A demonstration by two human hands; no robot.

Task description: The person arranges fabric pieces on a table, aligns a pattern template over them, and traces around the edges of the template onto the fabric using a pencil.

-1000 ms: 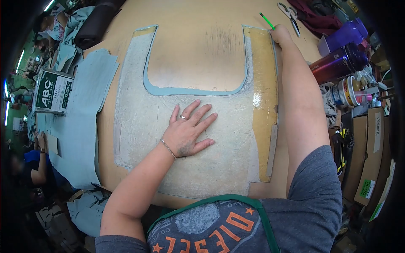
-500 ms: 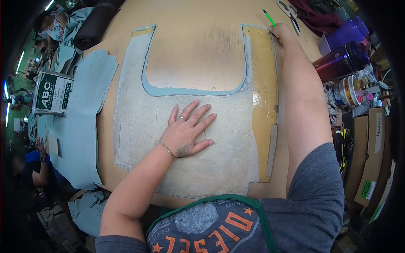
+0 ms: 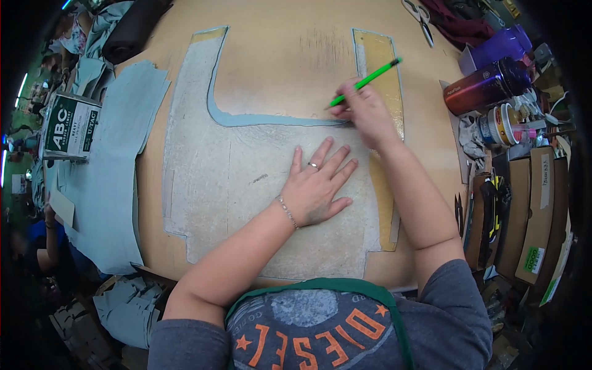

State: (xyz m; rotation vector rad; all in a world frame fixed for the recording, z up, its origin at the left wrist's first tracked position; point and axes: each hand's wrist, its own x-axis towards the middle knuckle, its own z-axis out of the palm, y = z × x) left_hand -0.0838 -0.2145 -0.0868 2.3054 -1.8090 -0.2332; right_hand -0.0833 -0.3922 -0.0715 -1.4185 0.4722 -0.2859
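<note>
On the table lies a large U-shaped pattern piece (image 3: 209,185), greyish-white with yellow tape down its right arm. Light-blue material (image 3: 265,119) shows as a strip along the inner curve of its cutout. My left hand (image 3: 317,185) rests flat on the pattern's middle with fingers spread, a ring and a bracelet on it. Above the right side of the cutout, my right hand (image 3: 364,114) grips a green pencil (image 3: 367,81). The pencil's tip points down-left, near the blue strip; whether it touches anything I cannot tell.
Light-blue sheet material (image 3: 114,185) covers the left side, with an ABC rubber cement can (image 3: 73,127) on it. Scissors (image 3: 419,21) lie at the far right. Bottles (image 3: 487,85), a tub (image 3: 496,123) and cardboard boxes (image 3: 536,209) line the right edge. Another person's arm (image 3: 50,240) shows at left.
My right hand has moved from the pattern's upper right corner down and left to the cutout's curve, pencil still in it. My left hand has shifted right across the pattern.
</note>
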